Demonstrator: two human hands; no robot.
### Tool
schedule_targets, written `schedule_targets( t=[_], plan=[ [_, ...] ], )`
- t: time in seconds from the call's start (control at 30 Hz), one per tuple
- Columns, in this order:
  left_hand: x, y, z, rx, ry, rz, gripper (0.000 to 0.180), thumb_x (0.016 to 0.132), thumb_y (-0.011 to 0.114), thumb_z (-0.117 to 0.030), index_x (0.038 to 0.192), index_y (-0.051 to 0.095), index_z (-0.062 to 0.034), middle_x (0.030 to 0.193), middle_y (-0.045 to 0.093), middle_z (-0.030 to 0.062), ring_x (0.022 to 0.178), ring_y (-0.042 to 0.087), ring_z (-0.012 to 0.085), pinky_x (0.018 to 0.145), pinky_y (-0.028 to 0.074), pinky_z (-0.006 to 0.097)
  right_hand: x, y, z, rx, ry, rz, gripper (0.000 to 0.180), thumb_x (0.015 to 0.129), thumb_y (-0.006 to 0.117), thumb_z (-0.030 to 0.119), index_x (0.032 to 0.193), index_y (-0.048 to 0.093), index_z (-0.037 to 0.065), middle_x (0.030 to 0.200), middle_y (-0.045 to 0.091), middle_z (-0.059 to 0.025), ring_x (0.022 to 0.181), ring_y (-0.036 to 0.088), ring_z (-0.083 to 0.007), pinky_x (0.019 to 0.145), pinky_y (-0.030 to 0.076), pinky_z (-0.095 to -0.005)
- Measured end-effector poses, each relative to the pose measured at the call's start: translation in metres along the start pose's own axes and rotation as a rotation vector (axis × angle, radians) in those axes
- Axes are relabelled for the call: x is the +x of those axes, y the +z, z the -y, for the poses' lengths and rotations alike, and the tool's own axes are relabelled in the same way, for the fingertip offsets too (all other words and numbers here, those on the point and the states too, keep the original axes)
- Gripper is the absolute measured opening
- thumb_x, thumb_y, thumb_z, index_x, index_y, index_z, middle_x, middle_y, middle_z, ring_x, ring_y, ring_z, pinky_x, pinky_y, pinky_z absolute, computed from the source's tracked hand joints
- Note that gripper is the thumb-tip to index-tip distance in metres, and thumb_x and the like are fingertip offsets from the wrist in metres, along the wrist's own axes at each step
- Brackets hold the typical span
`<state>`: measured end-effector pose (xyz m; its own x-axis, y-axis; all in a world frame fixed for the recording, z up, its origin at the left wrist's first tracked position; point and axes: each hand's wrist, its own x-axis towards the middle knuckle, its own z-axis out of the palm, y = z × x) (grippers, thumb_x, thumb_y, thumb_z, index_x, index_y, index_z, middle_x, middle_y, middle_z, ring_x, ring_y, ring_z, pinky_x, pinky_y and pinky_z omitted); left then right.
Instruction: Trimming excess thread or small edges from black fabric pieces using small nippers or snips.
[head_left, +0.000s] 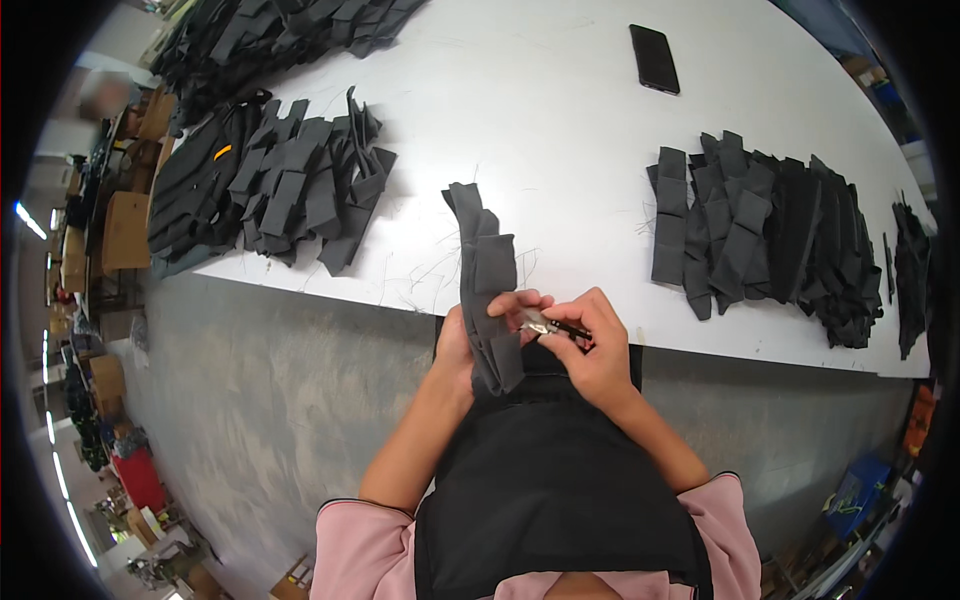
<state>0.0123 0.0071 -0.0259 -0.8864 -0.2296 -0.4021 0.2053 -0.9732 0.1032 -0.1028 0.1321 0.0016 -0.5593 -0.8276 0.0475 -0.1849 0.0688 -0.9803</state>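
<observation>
Over the near table edge, my left hand is closed round a dark grey sewn fabric strip with folded flaps. The strip stands up lengthwise, its far end over the white tabletop. My right hand grips small thread snips, with a dark handle and shiny metal blades. The blades are beside the strip's right edge, close to my left fingertips. Whether they touch the cloth or a thread I cannot tell. Loose dark threads lie on the table around the strip.
On the white table, a heap of similar grey strips lies at right and another pile at left. Black folded cloth with an orange tag is beside it. A black phone lies at the far side.
</observation>
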Motion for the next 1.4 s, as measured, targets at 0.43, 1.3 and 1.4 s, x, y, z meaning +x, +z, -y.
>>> schedule_targets(
  t=[0.43,1.3,1.4],
  plan=[
    [-0.001,0.018,0.012,-0.091,-0.125,-0.026,0.046,0.097,0.027,-0.036,0.073,0.051,-0.0042,0.100,0.057,0.0132,0.119,0.043,0.0283,0.105,0.035,0.036,0.000,0.021,-0.003,-0.200,-0.399,0.023,0.025,0.064,0.073,-0.001,0.087,0.063,0.002,0.082,0.058,-0.0093,0.069,0.059,-0.0239,0.063,0.049,-0.0309],
    [-0.011,0.022,-0.005,0.484,0.268,-0.149,0.039,0.095,0.048,-0.032,0.115,0.048,0.0024,0.110,0.060,0.0213,0.095,0.063,0.0276,0.080,0.054,0.038,-0.004,0.002,0.014,-0.242,-0.050,-0.130,0.033,0.073,0.068,0.001,0.104,0.059,0.004,0.082,0.056,-0.0084,0.063,0.059,-0.0177,0.056,0.048,-0.0267],
    [-0.012,0.031,-0.005,0.499,0.239,-0.195,0.035,0.095,0.049,-0.030,0.110,0.049,0.0017,0.105,0.061,0.0196,0.082,0.065,0.0253,0.070,0.056,0.035,0.012,-0.011,0.015,-0.475,-0.231,-0.171,0.032,0.072,0.069,0.004,0.102,0.061,0.006,0.082,0.056,-0.0078,0.058,0.056,-0.0225,0.050,0.044,-0.0299]
  ],
)
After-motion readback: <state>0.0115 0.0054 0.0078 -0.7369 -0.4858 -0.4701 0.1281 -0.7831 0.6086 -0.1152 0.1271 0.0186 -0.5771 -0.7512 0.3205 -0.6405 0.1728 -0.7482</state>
